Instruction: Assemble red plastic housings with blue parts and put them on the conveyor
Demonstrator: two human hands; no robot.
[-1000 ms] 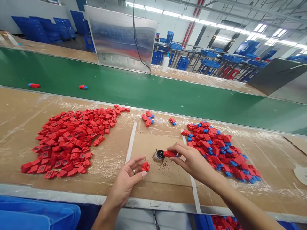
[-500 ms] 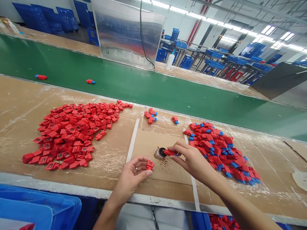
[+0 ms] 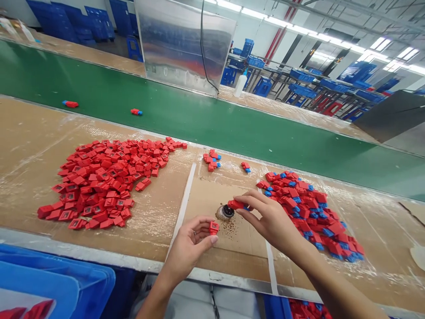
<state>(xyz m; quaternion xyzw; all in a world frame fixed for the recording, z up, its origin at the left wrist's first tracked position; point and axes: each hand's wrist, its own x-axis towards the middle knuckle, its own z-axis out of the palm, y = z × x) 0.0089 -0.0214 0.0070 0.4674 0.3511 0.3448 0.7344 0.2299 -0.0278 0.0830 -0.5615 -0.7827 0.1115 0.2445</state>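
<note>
My left hand (image 3: 196, 241) is closed round a small red plastic block (image 3: 214, 228) with a square recess, held just above the cardboard. Between the thumb and fingers of my right hand (image 3: 262, 210) is a red and blue plastic piece (image 3: 235, 204), its red end over a small round jar (image 3: 227, 211) of dark liquid. Whether that end touches the jar cannot be made out. Brown specks lie on the cardboard sheet (image 3: 247, 237) around the jar. To the left spreads a large heap of red blocks (image 3: 106, 177); to the right, a heap of red and blue pieces (image 3: 303, 204).
Several red and blue pieces (image 3: 212, 160) lie behind the jar. Beyond the bench runs a green conveyor belt (image 3: 232, 122) carrying two pieces. Blue crates (image 3: 93, 283) stand below at the left front. A metal panel (image 3: 184, 48) and a white bottle (image 3: 239, 84) stand behind the belt.
My right hand has lifted the red and blue piece slightly away from the jar's mouth. My left hand still holds the red block. The whole view has shifted a little.
</note>
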